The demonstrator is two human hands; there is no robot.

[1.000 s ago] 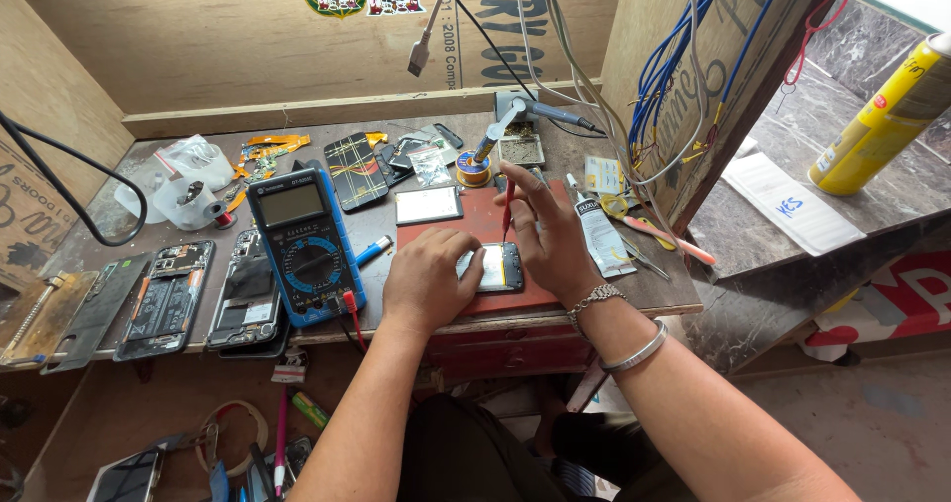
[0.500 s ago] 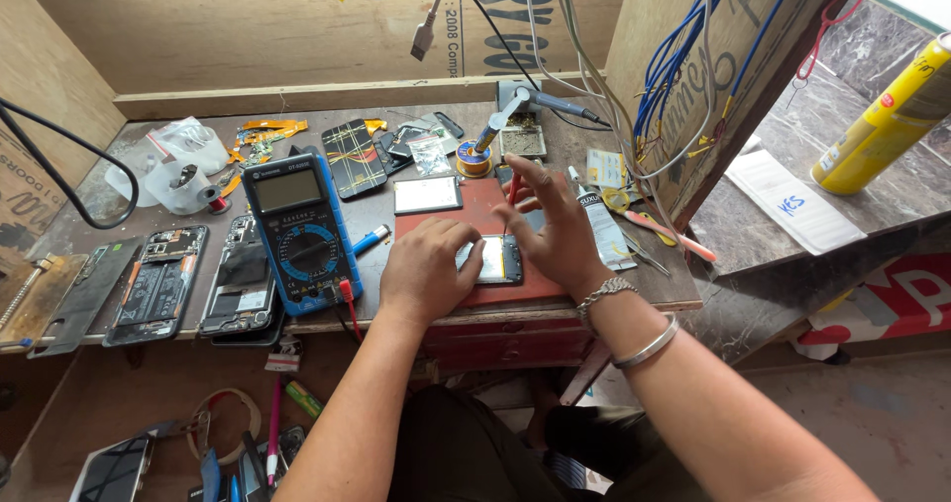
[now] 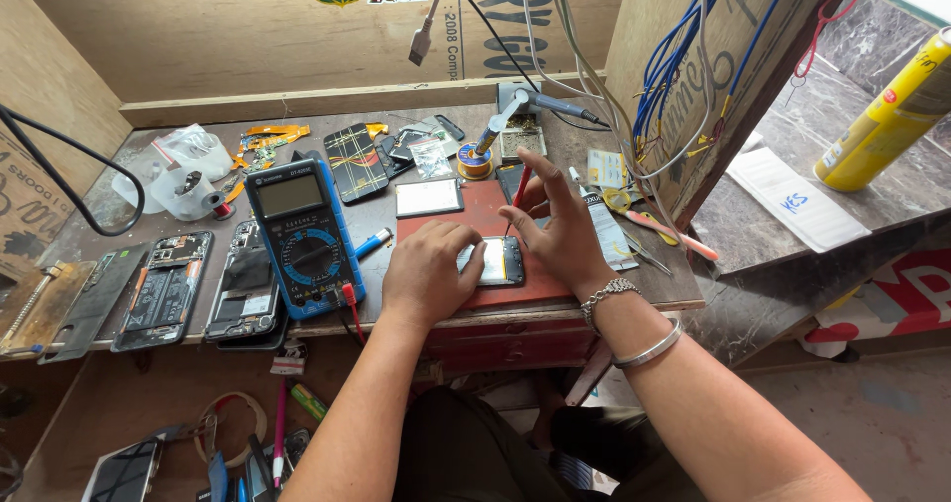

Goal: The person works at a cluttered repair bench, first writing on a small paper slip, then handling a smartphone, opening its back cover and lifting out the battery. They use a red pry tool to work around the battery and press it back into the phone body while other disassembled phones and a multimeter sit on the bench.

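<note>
A small opened phone (image 3: 495, 260) lies on a red mat (image 3: 482, 210) at the bench's front edge. My left hand (image 3: 426, 272) presses down on the phone's left end, fingers curled over it. My right hand (image 3: 557, 226) is on its right side and holds a red probe (image 3: 517, 193) between thumb and forefinger, tip down on the phone, the other fingers spread. A blue multimeter (image 3: 300, 235) sits left of my left hand, with a red lead plugged in at its lower corner.
Several opened phones (image 3: 163, 289) lie at the front left. A soldering iron on a stand (image 3: 515, 115), a solder spool (image 3: 475, 160), a white battery (image 3: 428, 197), a glue tube (image 3: 601, 232) and tweezers are around the mat. Cables hang overhead; a yellow spray can (image 3: 892, 115) stands on the right ledge.
The view has shifted slightly. My right hand has spread its fingers more above the phone; the left hand stays pressed on it.
</note>
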